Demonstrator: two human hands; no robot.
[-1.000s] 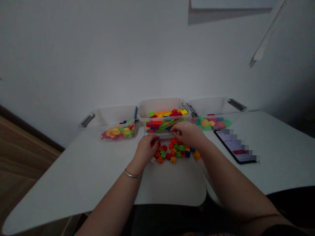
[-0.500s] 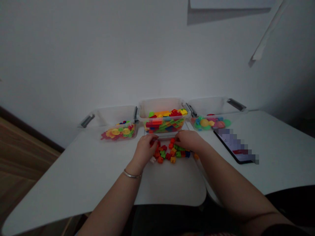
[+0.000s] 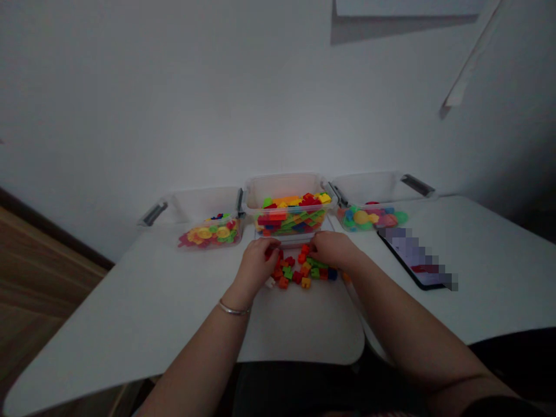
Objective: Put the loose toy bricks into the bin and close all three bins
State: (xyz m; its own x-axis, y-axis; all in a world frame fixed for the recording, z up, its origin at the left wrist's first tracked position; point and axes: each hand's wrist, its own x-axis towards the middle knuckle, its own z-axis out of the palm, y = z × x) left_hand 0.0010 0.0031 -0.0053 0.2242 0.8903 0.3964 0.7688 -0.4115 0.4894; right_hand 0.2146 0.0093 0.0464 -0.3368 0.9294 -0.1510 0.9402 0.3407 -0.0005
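My left grip (image 3: 259,259) curls palm-down, thumb bent toward the fingers, at the left edge of a pile of small blocks (image 3: 297,277); my right grip (image 3: 333,249) bends inward over its right side. I cannot tell whether either one is closed on a block. Both forearms reach forward, one bracelet (image 3: 234,310) on my left wrist. The blocks, too overlapped to count, lie on the worktop (image 3: 152,307) before three clear boxes (image 3: 284,184); one phone (image 3: 408,255) lies to the right.
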